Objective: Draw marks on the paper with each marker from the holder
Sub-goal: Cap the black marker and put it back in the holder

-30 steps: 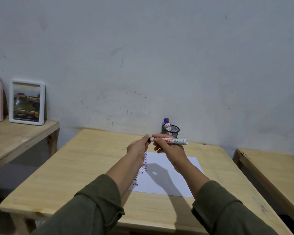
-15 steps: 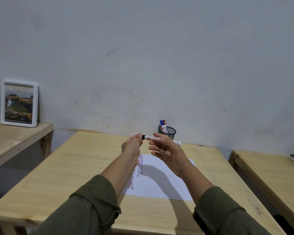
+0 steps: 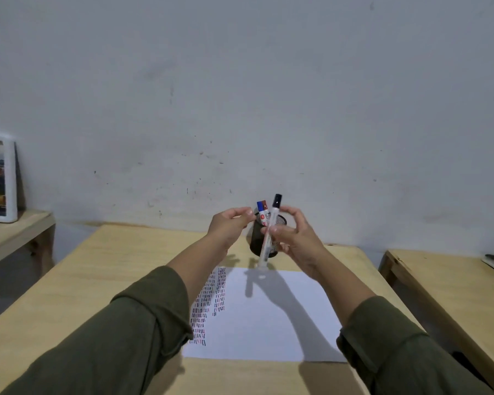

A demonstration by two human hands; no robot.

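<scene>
Head view, over a wooden table (image 3: pixel 120 269). Right hand (image 3: pixel 295 240) closed around black-capped marker (image 3: pixel 270 228), held nearly upright, cap end up, just in front of mesh holder (image 3: pixel 280 246). Left hand (image 3: pixel 228 226) empty, fingers loosely curled, beside the holder rim. Blue and red markers (image 3: pixel 262 212) standing inside. Paper (image 3: pixel 263 317) below, several columns of short marks along left edge. Probably between markers: either uncapping or returning this one. Next move calls for lowering into the holder, or pulling the cap.
</scene>
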